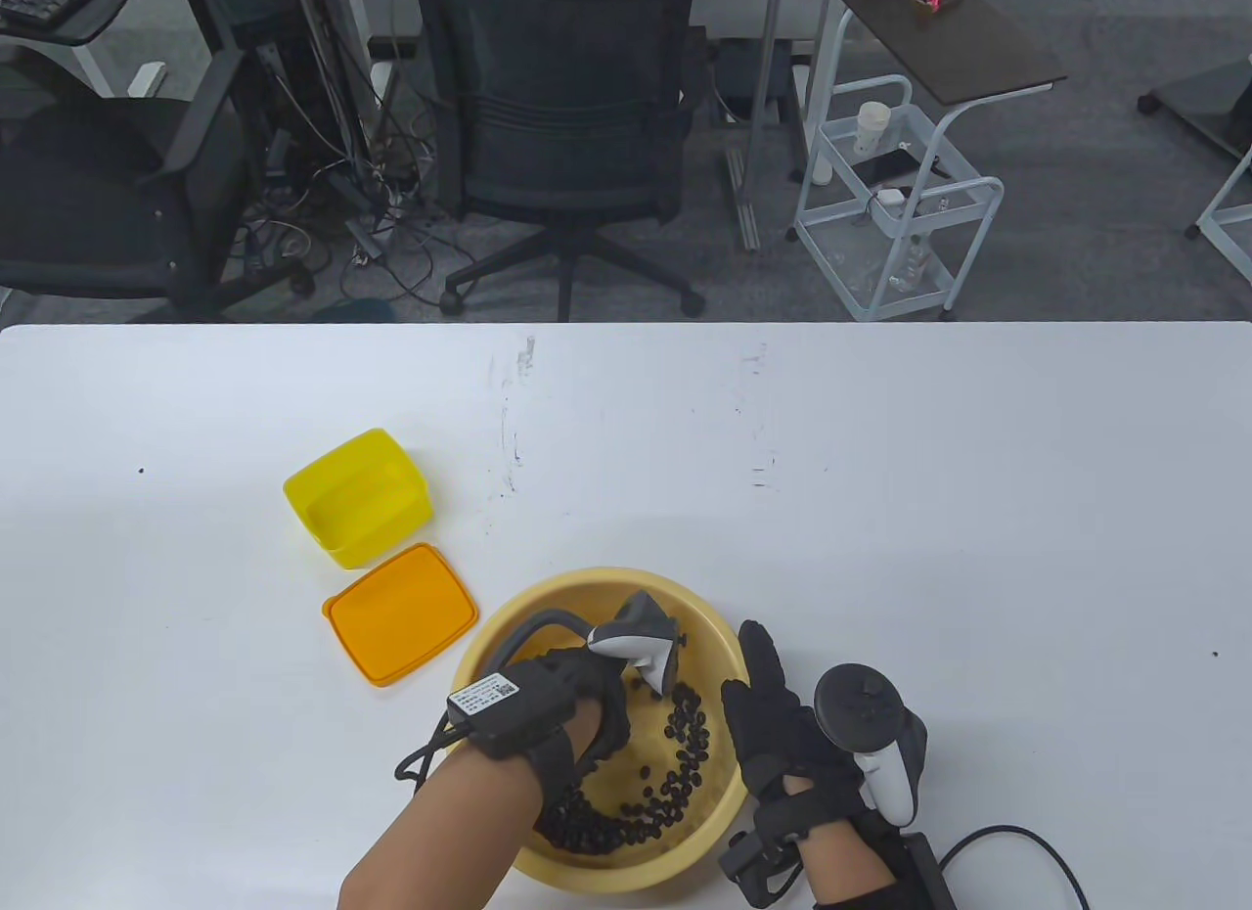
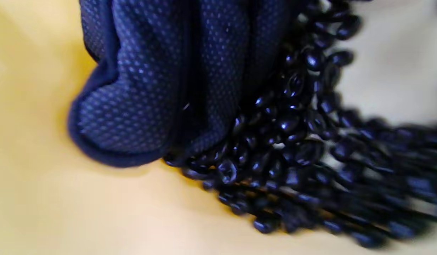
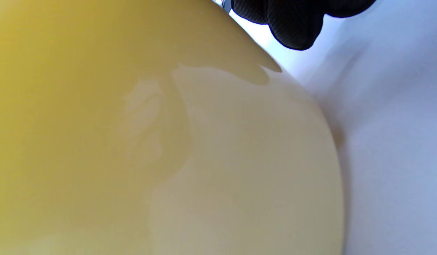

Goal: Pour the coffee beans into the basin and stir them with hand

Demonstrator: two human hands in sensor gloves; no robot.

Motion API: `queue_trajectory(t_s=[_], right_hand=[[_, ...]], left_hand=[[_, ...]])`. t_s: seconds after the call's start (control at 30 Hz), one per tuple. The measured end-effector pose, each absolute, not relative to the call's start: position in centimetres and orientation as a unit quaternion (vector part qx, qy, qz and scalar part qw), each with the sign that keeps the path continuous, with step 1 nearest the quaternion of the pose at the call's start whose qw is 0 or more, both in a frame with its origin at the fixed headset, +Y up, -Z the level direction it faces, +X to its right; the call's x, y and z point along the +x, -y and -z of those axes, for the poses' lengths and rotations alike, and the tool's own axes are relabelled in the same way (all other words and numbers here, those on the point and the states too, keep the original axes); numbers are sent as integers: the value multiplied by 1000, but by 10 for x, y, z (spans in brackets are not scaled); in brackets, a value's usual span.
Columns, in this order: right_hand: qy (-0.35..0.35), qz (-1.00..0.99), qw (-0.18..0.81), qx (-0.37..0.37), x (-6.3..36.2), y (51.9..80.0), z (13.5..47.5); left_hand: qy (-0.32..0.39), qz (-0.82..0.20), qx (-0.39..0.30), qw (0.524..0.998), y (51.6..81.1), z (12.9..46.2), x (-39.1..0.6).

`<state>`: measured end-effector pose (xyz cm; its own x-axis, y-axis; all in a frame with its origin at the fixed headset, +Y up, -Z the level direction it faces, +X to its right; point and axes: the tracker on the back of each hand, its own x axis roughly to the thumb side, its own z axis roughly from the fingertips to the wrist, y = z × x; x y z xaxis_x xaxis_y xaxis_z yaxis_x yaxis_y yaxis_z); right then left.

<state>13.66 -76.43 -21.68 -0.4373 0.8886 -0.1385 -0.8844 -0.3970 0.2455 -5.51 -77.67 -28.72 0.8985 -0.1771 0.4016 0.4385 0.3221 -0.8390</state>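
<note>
Bright even light; blurred, soft wrist close-ups.

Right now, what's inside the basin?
Coffee beans lie along the basin's right and near sides, and the left hand is in among them. The hand covers part of the floor, so any beans under it are hidden.

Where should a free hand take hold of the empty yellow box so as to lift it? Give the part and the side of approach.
Pinch a long side wall of the yellow box from above, probably the wall farthest from the orange lid. It stands upright and open-topped, so fingers can hook over the rim; that side has bare table beside it.
</note>
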Motion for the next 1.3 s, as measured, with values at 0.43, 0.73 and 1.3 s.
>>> queue_trajectory(t_s=[0.43,0.73,1.3], right_hand=[[-142,-837,529,6,137,765,217],[-142,-836,530,7,137,764,217],[-129,-853,505,5,137,761,216]], left_hand=[[201,-272,-548,765,776,293,-42],[198,-154,-345,904,751,293,-50],[282,213,-273,895,742,255,-33]])
